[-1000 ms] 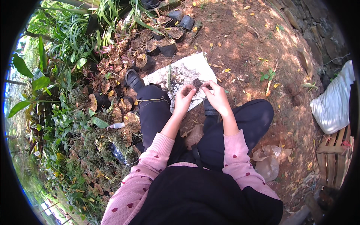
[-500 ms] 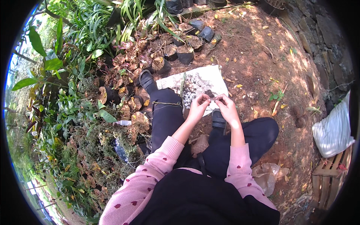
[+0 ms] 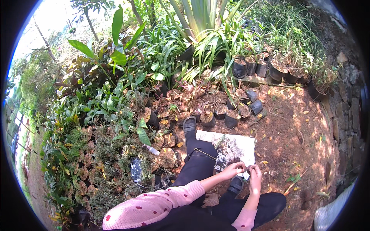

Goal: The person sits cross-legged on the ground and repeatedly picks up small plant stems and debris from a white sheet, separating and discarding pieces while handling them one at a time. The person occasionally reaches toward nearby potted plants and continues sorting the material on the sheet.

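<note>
Head view showed the left hand (image 3: 235, 169) and right hand (image 3: 254, 176) close together, fingertips pinched; what, if anything, they held was too small to tell. Toward their eleven o'clock, dark soil (image 3: 226, 155) dotted a white sheet (image 3: 245, 144). The fingerwork looked unfinished; how much remained was unclear.

My left hand (image 3: 233, 170) and right hand (image 3: 255, 178) are close together, a dark-speckled white sheet (image 3: 245, 144) at their eleven o'clock.
</note>
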